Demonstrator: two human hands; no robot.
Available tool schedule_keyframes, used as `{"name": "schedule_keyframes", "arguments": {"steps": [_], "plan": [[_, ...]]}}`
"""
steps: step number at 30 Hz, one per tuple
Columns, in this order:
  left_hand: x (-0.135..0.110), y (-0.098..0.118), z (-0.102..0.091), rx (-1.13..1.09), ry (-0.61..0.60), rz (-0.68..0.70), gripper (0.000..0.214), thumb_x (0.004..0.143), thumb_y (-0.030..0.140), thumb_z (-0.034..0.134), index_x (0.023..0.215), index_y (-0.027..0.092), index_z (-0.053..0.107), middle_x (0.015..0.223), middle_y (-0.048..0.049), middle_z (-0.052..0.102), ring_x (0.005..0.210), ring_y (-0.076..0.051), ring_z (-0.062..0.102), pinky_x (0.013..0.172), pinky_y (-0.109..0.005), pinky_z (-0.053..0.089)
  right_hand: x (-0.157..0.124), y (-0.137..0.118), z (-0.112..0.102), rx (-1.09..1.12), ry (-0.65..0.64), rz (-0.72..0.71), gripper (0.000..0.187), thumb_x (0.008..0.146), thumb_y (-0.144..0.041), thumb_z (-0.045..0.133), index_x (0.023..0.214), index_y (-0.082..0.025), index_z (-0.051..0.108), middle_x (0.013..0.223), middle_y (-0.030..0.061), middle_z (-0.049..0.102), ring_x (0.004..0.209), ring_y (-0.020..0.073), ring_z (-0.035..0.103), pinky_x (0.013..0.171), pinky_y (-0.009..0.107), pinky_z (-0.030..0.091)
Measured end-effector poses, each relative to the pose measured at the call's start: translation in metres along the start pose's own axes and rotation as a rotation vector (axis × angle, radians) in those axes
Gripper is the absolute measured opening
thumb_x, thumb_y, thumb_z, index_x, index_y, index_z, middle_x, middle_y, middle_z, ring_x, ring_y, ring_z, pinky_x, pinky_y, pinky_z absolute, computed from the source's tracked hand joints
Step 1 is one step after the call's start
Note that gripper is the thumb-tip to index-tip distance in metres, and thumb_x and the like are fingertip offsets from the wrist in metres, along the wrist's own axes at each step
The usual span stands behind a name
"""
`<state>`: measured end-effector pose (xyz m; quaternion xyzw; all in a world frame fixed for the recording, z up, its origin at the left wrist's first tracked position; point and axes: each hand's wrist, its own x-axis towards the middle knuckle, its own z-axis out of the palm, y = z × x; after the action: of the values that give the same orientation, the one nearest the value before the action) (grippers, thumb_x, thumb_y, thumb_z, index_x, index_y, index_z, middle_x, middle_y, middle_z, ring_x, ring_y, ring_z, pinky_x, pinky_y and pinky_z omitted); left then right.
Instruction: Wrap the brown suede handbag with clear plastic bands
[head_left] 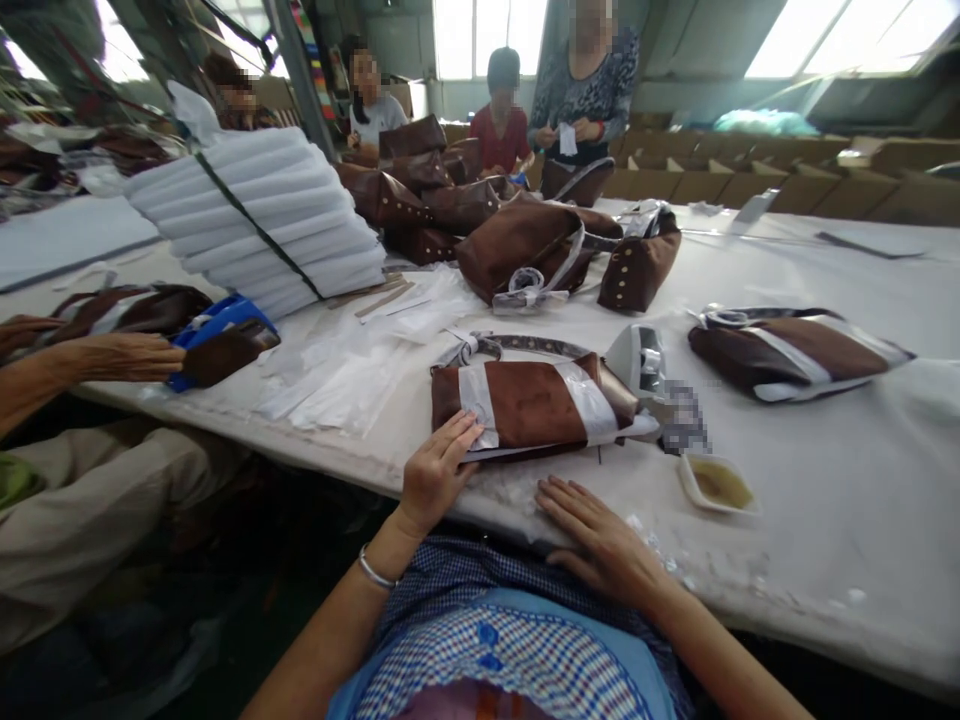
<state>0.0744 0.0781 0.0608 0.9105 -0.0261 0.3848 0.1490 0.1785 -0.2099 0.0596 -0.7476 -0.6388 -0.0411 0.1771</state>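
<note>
In front of me a brown handbag (529,405) lies on the table, with pale wrapping strips across its body and a wrapped strap behind it. My left hand (435,475) grips its near left corner, fingers over a strip; the thumb is partly hidden at the edge. To the right, my right hand (592,525) rests flat at the table's near edge, fingers stretched out and holding nothing. A dish of yellowish-brown stuff (718,485) stands beyond that hand, right of the bag.
Another wrapped handbag (799,350) lies at the right. Several brown bags (517,250) are heaped farther back. A tied stack of white padded sheets (255,215) stands left, near loose white sheets (352,375). A co-worker's hand (112,358) is by a blue object (225,325).
</note>
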Motion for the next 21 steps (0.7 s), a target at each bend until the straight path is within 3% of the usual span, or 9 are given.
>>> {"name": "schedule_keyframes", "arguments": {"steps": [5,9,15,21], "plan": [[0.007,0.003,-0.006,0.024,-0.031,-0.014,0.046,0.090,0.021,0.066,0.135,0.022,0.054,0.140,-0.0075,0.060,0.133,-0.024,0.054,0.109,-0.039,0.051,0.009,-0.012,0.022,0.112,0.113,-0.004,0.043,0.094,-0.020,0.061,0.137,-0.018,0.058,0.135,0.0115,0.064,0.132,0.0264,0.054,0.109,0.046,0.051],[0.008,0.003,-0.009,0.043,-0.031,-0.002,0.047,0.090,0.021,0.067,0.135,0.022,0.054,0.140,-0.0075,0.061,0.133,-0.024,0.054,0.108,-0.038,0.051,0.017,-0.022,0.033,0.161,0.244,0.039,0.028,0.094,-0.018,0.061,0.121,-0.020,0.068,0.121,0.0077,0.072,0.121,0.0248,0.063,0.103,0.043,0.056],[0.008,0.003,-0.012,0.023,-0.053,-0.020,0.049,0.089,0.020,0.067,0.136,0.023,0.052,0.141,-0.0075,0.059,0.136,-0.024,0.051,0.110,-0.039,0.050,0.031,-0.026,0.039,0.126,0.295,0.083,0.028,0.092,-0.017,0.063,0.120,-0.019,0.067,0.115,0.0082,0.074,0.111,0.0259,0.068,0.097,0.044,0.058],[0.013,-0.002,-0.020,0.009,-0.002,0.004,0.046,0.090,0.020,0.067,0.134,0.022,0.054,0.138,-0.0074,0.062,0.135,-0.023,0.052,0.111,-0.038,0.050,0.062,-0.046,0.044,0.129,0.403,-0.084,0.022,0.095,-0.008,0.051,0.104,-0.020,0.068,0.093,0.0026,0.077,0.095,0.0185,0.072,0.111,0.045,0.044]]}}
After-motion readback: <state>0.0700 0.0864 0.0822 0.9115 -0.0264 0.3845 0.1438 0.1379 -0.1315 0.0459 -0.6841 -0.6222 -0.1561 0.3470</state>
